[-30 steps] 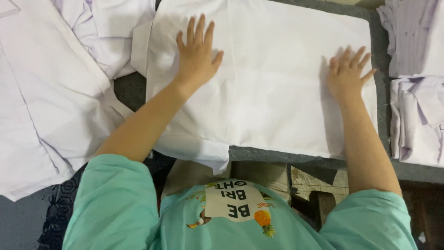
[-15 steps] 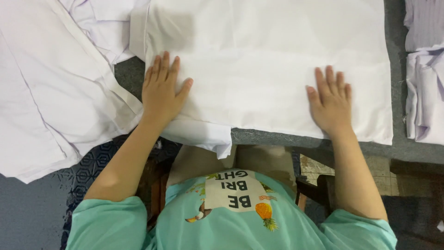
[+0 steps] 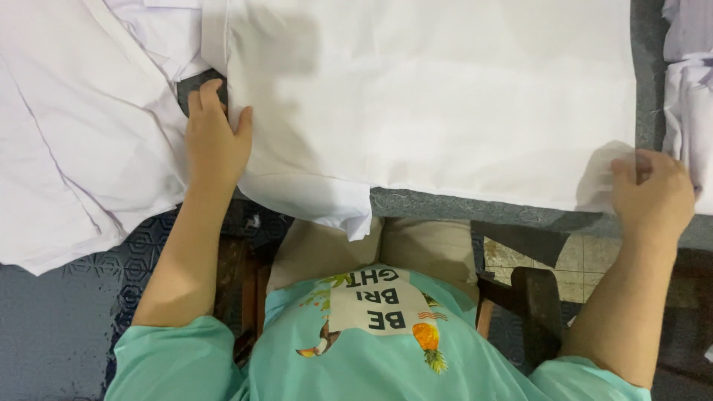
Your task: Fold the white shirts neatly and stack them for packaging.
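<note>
While both hands grip opposite sides of the folded white shirt (image 3: pixel 438 96), the head view shows it lying flat on the grey table (image 3: pixel 520 212), with its near edge along the table's front edge and one loose flap hanging over that edge.

The left hand (image 3: pixel 215 141) sits at the shirt's left edge, fingers curled under the fabric and thumb on top; it is partly closed on the cloth. The right hand (image 3: pixel 650 197) sits at the shirt's near right corner, closed in a pinch that lifts the corner slightly.

Risks, as judged from this position:
- The hanging flap may drag the near edge off the table, since nothing holds it.
- An uneven pull from the two hands may skew the fold or crease the panel.
- The left hand lies against the pile of loose white garments (image 3: pixel 82 126) left of the shirt, so it may catch one of them.

Count: one folded shirt, two hands, one loose pile left of the shirt, one stack of pale garments (image 3: pixel 687 82) right of it. Garments per pile cannot be counted.
</note>
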